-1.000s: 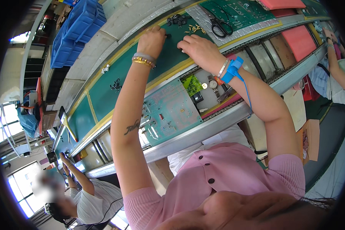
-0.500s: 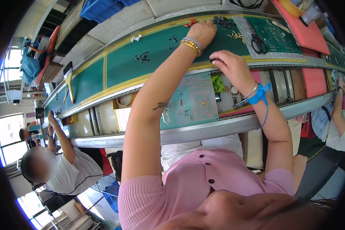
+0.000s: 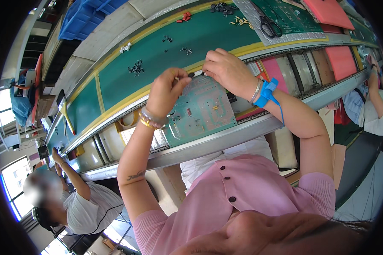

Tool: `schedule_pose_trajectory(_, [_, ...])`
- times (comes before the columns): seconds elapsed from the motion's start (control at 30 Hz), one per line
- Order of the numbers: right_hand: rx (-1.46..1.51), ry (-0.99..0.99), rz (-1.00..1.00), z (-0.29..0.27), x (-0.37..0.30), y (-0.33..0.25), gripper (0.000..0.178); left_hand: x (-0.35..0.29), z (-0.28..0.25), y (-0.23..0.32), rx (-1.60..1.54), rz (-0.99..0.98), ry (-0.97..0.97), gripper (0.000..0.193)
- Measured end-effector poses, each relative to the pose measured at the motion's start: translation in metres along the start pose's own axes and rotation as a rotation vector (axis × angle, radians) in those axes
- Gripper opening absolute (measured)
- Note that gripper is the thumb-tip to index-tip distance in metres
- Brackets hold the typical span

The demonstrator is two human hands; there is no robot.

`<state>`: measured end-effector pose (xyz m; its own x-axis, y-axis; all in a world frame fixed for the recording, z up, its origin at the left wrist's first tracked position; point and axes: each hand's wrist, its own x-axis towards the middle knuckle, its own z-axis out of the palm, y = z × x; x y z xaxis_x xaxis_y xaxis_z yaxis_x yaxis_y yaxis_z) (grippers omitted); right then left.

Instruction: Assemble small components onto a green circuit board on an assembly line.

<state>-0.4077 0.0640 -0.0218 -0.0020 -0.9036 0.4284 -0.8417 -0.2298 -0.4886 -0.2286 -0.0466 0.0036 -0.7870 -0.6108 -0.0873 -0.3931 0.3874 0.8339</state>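
Observation:
A green circuit board (image 3: pixel 200 114) with several small parts on it lies on the rails before me. Above its far edge, my left hand (image 3: pixel 168 90) is closed, pinching a small black disc-shaped component (image 3: pixel 191 75) between thumb and fingertips. My right hand (image 3: pixel 230 73) is close beside it, its fingers bent together in a pinch around a small dark piece (image 3: pixel 203 73), too little of which shows to tell its kind. A gap separates the two hands' fingertips. The hands hide part of the board's far edge.
On the green bench (image 3: pixel 149 51) beyond lie black discs (image 3: pixel 222 8), red components (image 3: pixel 184 17), tan parts (image 3: pixel 241 22), white parts (image 3: pixel 125 48) and black parts (image 3: pixel 136 68). Black scissors (image 3: pixel 269 26) rest at the right. A brush (image 3: pixel 66 114) is at left; co-workers sit on both sides.
My left hand has come back from the far piles of parts to the board's far edge, now with a black disc in it. My right hand has moved left, beside it.

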Motion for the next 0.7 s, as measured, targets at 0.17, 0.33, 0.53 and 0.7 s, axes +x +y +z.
schedule_pose_trajectory(0.17, [-0.057, -0.03, 0.003, -0.001, 0.0, -0.002, 0.009, -0.019, 0.016, -0.011, 0.1, 0.068, 0.015, 0.016])
schedule_pose_trajectory(0.33, [-0.084, -0.042, -0.012, 0.001, 0.0, -0.006, 0.01, -0.023, 0.016, -0.011, 0.213, 0.121, 0.036, 0.014])
schedule_pose_trajectory(0.53, [-0.06, -0.004, -0.051, 0.003, 0.001, -0.004, 0.006, -0.023, 0.017, -0.01, 0.229, 0.153, 0.048, 0.014])
schedule_pose_trajectory(0.7, [-0.048, 0.027, -0.062, 0.005, -0.001, 0.0, 0.007, -0.02, 0.018, -0.009, 0.256, 0.158, 0.049, 0.014])
